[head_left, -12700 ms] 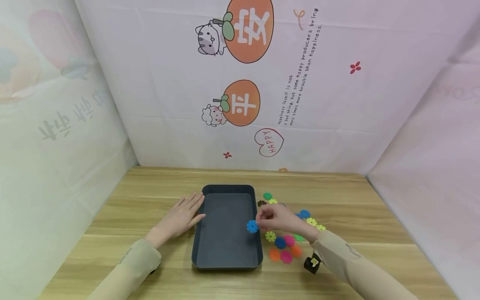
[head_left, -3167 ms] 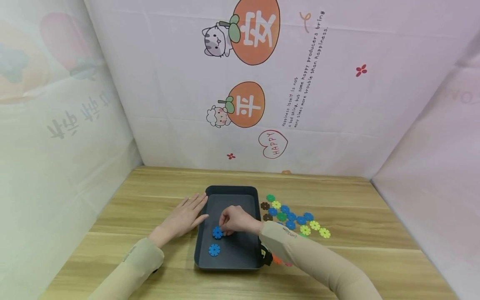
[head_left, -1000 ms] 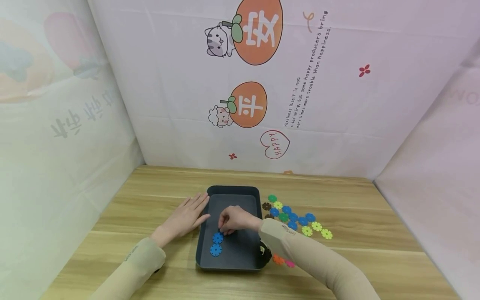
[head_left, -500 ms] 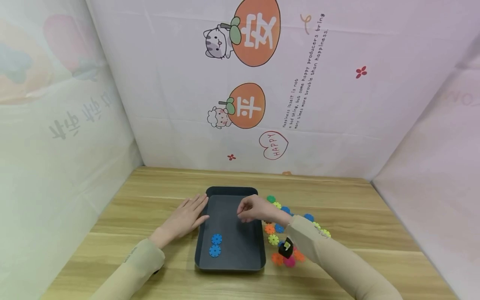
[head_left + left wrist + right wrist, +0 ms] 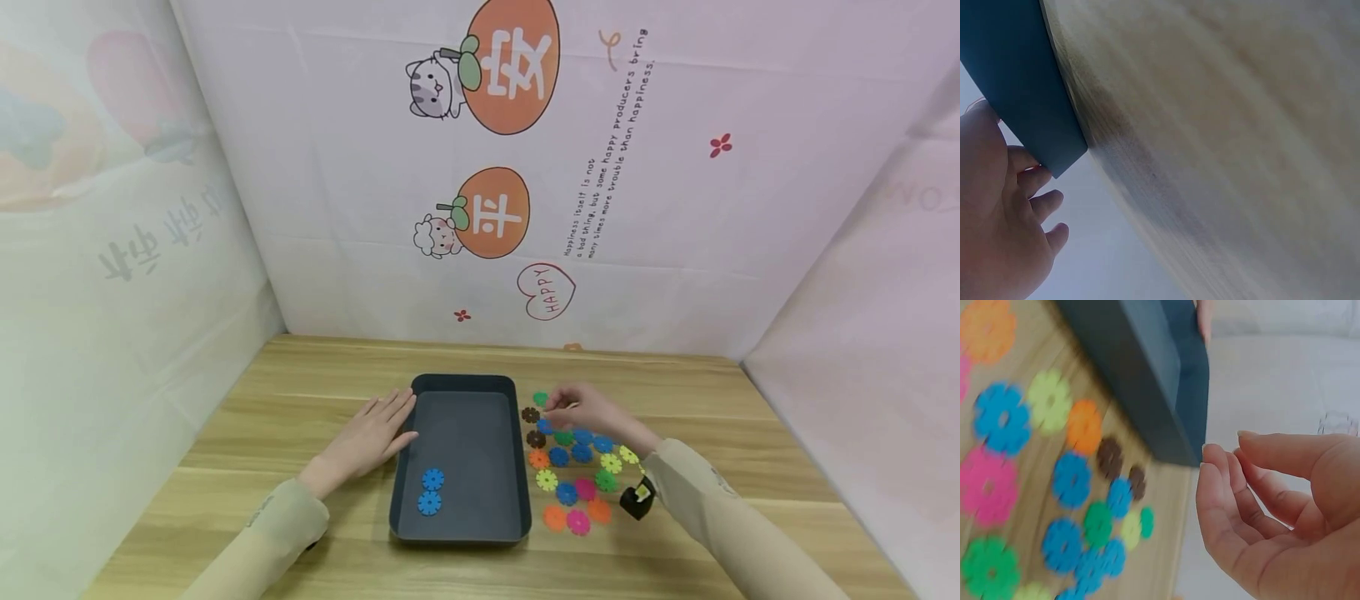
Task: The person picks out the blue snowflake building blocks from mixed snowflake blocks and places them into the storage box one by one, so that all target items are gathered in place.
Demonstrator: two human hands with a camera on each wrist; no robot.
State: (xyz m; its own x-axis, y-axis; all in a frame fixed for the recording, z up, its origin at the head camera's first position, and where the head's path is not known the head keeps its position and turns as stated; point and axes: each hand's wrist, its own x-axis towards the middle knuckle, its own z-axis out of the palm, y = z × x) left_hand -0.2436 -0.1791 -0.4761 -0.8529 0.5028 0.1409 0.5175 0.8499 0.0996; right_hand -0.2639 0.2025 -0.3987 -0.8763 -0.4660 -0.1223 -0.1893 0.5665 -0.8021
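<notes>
Two blue notched discs are laid in the grey tray, its rim touched by the left hand, fingers outstretched; the right hand, fingers loosely curled, is held over multicoloured discs.

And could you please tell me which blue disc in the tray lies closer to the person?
The lower blue disc in the head view, toward the near rim of the tray; the other blue disc lies beyond it.
</notes>
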